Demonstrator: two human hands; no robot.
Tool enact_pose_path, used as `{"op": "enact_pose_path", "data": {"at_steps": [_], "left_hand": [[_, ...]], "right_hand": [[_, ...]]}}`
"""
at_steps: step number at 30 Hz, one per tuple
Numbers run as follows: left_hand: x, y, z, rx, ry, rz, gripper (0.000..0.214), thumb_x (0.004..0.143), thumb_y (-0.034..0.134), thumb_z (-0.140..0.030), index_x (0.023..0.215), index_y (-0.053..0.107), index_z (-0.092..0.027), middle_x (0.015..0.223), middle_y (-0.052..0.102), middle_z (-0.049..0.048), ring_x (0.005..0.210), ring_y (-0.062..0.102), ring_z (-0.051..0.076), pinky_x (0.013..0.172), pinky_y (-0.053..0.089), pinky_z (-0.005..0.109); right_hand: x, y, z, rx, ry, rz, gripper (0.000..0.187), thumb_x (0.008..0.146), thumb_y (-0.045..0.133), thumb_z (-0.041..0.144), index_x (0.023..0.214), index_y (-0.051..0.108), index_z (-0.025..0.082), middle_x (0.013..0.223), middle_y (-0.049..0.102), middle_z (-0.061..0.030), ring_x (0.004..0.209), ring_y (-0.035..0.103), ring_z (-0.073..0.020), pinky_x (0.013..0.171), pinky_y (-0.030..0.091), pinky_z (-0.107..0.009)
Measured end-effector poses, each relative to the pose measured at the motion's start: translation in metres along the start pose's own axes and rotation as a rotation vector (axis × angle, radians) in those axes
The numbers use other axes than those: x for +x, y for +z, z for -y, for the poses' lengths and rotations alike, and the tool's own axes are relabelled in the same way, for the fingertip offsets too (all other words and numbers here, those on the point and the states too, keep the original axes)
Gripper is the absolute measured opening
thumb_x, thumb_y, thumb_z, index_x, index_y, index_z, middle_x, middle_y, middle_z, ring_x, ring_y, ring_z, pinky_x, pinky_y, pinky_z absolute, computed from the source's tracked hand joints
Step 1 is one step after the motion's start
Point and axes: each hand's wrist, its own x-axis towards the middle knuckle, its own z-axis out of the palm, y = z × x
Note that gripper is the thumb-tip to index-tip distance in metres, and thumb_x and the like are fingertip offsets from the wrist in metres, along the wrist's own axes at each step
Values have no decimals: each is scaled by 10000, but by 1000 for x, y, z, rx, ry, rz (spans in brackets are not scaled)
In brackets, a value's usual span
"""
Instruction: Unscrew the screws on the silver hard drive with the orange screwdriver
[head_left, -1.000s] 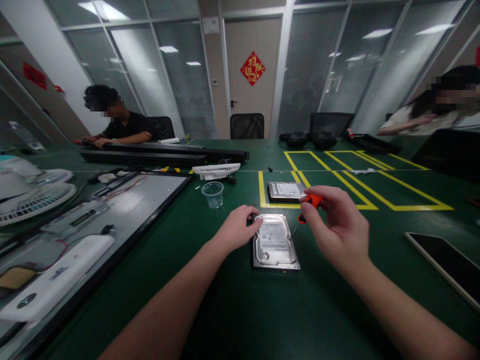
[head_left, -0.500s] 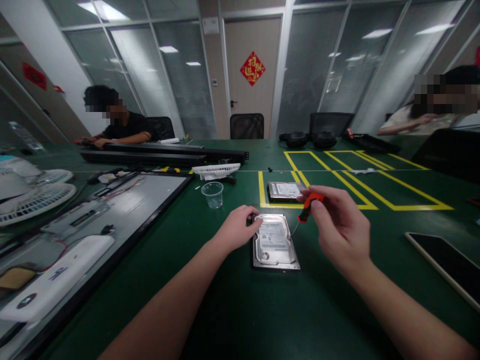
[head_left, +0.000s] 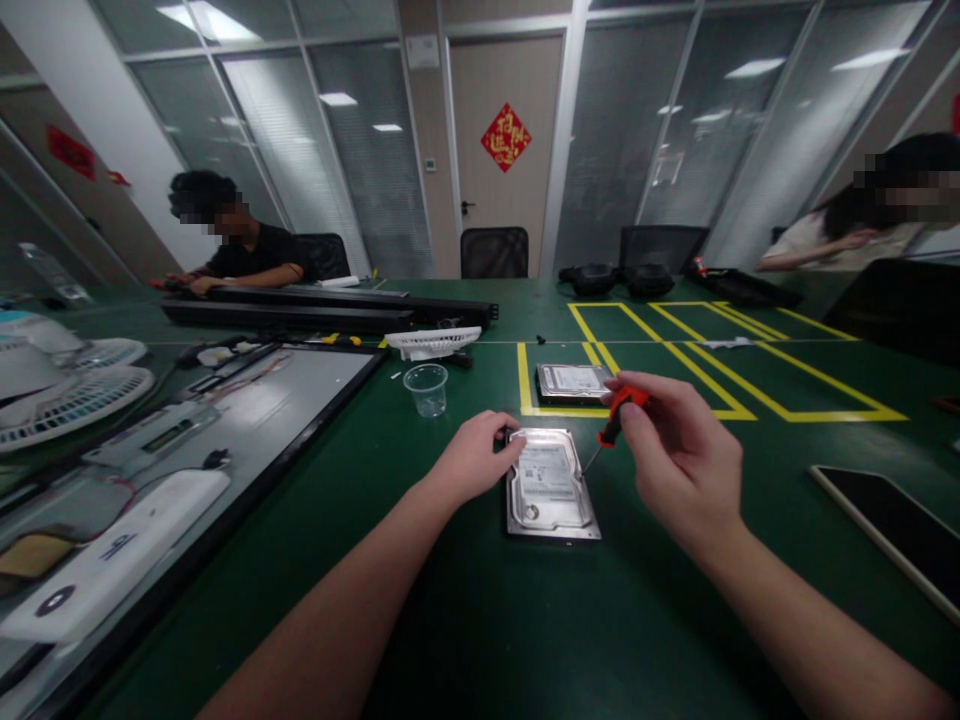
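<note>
A silver hard drive (head_left: pixel 551 490) with a white label lies flat on the green table in front of me. My left hand (head_left: pixel 480 455) grips its upper left edge, thumb resting on the top face. In my right hand (head_left: pixel 686 455) is a screwdriver (head_left: pixel 624 412) with a red and black handle, pinched between thumb and fingers. Its thin shaft slants down to the drive's right edge, where the tip meets the cover. Behind it, a second hard drive (head_left: pixel 571 381) sits inside a yellow taped outline, partly covered by my right fingers.
A clear plastic cup (head_left: pixel 426 390) and a white fan grille (head_left: pixel 433 343) stand beyond my left hand. To the left lies a large panel (head_left: pixel 300 400) with a white device on it. A phone (head_left: pixel 892 530) lies at the right. Two people sit across the table.
Both hands and the hard drive stay almost in place. The screwdriver keeps its contact at the drive's right edge, and the person at the right has shifted their head slightly.
</note>
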Motion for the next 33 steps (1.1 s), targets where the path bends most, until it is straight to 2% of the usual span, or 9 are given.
{"op": "enact_pose_path", "data": {"at_steps": [4, 8, 12, 15, 19, 23, 29, 33], "left_hand": [[0, 0, 0, -2, 4, 6, 283, 974, 608, -380, 1140, 740, -193, 1104, 714, 91, 973, 668, 231, 863, 547, 366], [0, 0, 1, 2, 10, -2, 280, 969, 615, -377, 1132, 744, -191, 1090, 712, 88, 969, 665, 231, 850, 544, 368], [1, 1, 0, 4, 11, -6, 264, 967, 618, -371, 1112, 745, -190, 1084, 715, 90, 979, 670, 233, 861, 546, 362], [1, 1, 0, 13, 11, -7, 259, 964, 622, -369, 1107, 744, -191, 1080, 717, 87, 976, 672, 232, 862, 546, 358], [1, 1, 0, 15, 10, -2, 264, 970, 615, -368, 1118, 742, -190, 1084, 716, 88, 976, 670, 234, 864, 547, 368], [0, 0, 0, -4, 6, 1, 266, 969, 617, -373, 1120, 744, -194, 1097, 715, 89, 978, 670, 235, 864, 548, 369], [0, 1, 1, -6, 8, -1, 279, 969, 619, -381, 1132, 743, -191, 1086, 709, 85, 964, 659, 229, 855, 543, 368], [0, 1, 2, -4, 5, 2, 281, 971, 619, -381, 1137, 742, -191, 1087, 708, 85, 968, 660, 229, 856, 542, 369]], "right_hand": [[-1, 1, 0, 51, 25, 9, 289, 988, 602, 221, 1263, 660, 289, 1184, 720, -70, 1044, 719, -237, 930, 591, -476], [2, 0, -3, -34, -54, 1, 331, 904, 722, 187, 1217, 679, 286, 1160, 682, -69, 1070, 682, -250, 922, 583, -465], [3, -1, -5, -107, -77, -20, 322, 883, 747, 189, 1186, 701, 287, 1149, 661, -72, 1061, 670, -255, 896, 588, -461], [2, 0, -4, -102, -68, -20, 318, 893, 730, 194, 1195, 693, 287, 1115, 687, -67, 1034, 682, -252, 904, 586, -465], [0, 2, 0, 18, 0, -15, 319, 945, 653, 201, 1253, 652, 283, 1133, 715, -67, 995, 714, -230, 900, 602, -461], [-1, 2, 2, 93, 51, -6, 248, 987, 586, 217, 1222, 641, 275, 1138, 714, -76, 990, 720, -222, 857, 609, -437], [2, 0, -4, -45, -55, 1, 330, 894, 730, 198, 1207, 663, 279, 1125, 670, -67, 1020, 674, -242, 877, 581, -451], [3, -1, -5, -103, -84, -15, 335, 882, 750, 193, 1196, 687, 290, 1154, 660, -66, 1082, 664, -259, 917, 577, -474]]}}
